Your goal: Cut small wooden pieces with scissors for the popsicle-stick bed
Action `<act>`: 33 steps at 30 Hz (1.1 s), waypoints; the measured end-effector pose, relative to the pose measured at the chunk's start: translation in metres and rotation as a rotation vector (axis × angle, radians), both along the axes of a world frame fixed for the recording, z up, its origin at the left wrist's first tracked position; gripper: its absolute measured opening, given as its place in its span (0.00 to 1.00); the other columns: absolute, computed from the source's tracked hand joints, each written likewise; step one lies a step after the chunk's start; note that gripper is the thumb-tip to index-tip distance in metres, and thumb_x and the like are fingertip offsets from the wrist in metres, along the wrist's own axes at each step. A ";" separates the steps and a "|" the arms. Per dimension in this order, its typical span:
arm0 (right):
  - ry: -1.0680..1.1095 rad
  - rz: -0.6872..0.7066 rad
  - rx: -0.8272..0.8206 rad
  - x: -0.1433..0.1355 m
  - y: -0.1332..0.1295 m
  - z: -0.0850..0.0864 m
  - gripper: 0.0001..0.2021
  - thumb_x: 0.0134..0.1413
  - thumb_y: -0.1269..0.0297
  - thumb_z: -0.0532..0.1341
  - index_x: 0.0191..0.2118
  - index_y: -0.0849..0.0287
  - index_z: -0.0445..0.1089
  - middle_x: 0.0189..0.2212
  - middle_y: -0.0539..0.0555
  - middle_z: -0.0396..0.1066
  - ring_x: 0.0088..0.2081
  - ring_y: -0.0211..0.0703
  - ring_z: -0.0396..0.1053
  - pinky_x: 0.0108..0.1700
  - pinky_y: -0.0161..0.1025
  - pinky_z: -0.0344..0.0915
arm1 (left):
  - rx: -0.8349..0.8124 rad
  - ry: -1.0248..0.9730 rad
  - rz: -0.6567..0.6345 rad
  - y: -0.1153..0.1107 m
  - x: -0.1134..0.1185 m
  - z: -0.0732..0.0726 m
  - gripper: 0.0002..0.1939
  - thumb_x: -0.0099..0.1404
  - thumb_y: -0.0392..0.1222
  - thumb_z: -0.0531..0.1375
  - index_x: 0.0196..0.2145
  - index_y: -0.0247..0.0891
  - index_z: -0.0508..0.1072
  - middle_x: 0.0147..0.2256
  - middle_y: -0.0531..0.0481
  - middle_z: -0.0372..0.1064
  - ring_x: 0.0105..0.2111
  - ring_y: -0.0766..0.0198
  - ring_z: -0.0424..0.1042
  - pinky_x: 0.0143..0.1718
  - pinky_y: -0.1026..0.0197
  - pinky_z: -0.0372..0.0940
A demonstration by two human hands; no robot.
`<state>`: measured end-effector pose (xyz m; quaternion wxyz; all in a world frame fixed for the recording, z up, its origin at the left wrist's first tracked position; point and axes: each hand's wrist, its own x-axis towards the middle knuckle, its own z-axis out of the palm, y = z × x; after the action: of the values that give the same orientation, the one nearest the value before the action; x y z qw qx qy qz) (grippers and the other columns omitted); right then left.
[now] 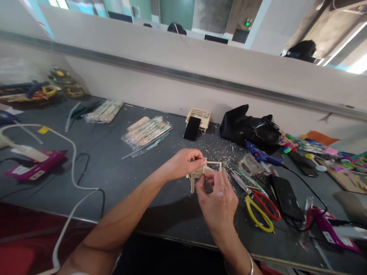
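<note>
Both hands are at a small frame of pale wooden sticks point(192, 185) on the dark table. My left hand point(183, 164) reaches over its far side, thumb and fingers closed on the upper part. From the near right, my right hand point(219, 194) pinches at the frame too; its fingers hide the spot they grip. A thin rectangular piece of the frame point(215, 163) shows beyond the right fingers. Behind the hands stands a finished-looking miniature wooden bench point(204, 114), with a black phone point(192, 128) leaning against it.
Scissors point(259, 206) with red and yellow handles lie right of my hands. A blue glue gun point(263, 154) rests near a clear plastic container point(250, 165). Bagged sticks point(147, 131) lie left, a black bag point(243, 124) by the wall. A white cable point(73, 160) crosses the left side.
</note>
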<state>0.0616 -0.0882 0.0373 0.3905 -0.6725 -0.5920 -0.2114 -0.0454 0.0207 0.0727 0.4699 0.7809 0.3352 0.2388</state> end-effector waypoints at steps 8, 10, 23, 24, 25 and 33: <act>-0.047 -0.057 0.003 -0.004 0.000 0.000 0.06 0.57 0.69 0.55 0.29 0.56 0.64 0.23 0.48 0.66 0.25 0.38 0.67 0.26 0.34 0.58 | -0.004 0.008 0.021 -0.004 0.002 0.002 0.12 0.58 0.49 0.56 0.25 0.38 0.69 0.23 0.55 0.63 0.25 0.67 0.57 0.26 0.64 0.53; -0.062 -0.079 0.000 -0.005 -0.001 0.000 0.06 0.57 0.69 0.54 0.29 0.56 0.64 0.23 0.48 0.66 0.25 0.38 0.67 0.26 0.34 0.57 | 0.004 0.010 0.024 -0.005 0.002 0.003 0.12 0.58 0.49 0.56 0.24 0.38 0.69 0.23 0.55 0.63 0.24 0.68 0.56 0.26 0.64 0.53; -0.059 -0.133 0.020 -0.010 -0.002 -0.003 0.07 0.55 0.71 0.54 0.27 0.54 0.62 0.22 0.49 0.64 0.24 0.40 0.64 0.26 0.36 0.56 | 0.034 -0.029 0.025 -0.013 0.003 0.002 0.10 0.60 0.45 0.56 0.24 0.38 0.69 0.24 0.54 0.67 0.25 0.67 0.61 0.27 0.64 0.56; -0.058 -0.133 0.027 -0.009 -0.001 -0.003 0.07 0.54 0.71 0.55 0.27 0.55 0.62 0.22 0.49 0.64 0.24 0.40 0.64 0.25 0.36 0.56 | 0.042 -0.033 0.030 -0.013 0.003 0.001 0.10 0.60 0.45 0.57 0.24 0.38 0.69 0.24 0.54 0.67 0.25 0.67 0.61 0.27 0.64 0.57; -0.053 -0.129 0.036 -0.008 0.000 -0.003 0.07 0.54 0.71 0.55 0.27 0.55 0.62 0.22 0.48 0.64 0.24 0.40 0.64 0.25 0.36 0.56 | 0.055 -0.034 0.034 -0.013 0.003 0.001 0.10 0.60 0.44 0.57 0.24 0.38 0.68 0.24 0.55 0.67 0.26 0.67 0.62 0.28 0.64 0.57; 0.090 0.032 0.051 0.011 -0.007 0.005 0.06 0.52 0.71 0.56 0.27 0.56 0.64 0.20 0.45 0.63 0.20 0.34 0.60 0.26 0.32 0.59 | 0.473 -0.020 0.229 0.003 -0.004 -0.005 0.11 0.64 0.39 0.56 0.24 0.38 0.66 0.24 0.54 0.67 0.31 0.63 0.66 0.44 0.54 0.60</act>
<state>0.0721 -0.0951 0.0422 0.4371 -0.6616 -0.5791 -0.1894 -0.0495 0.0237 0.0675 0.2475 0.8237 0.3516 0.3696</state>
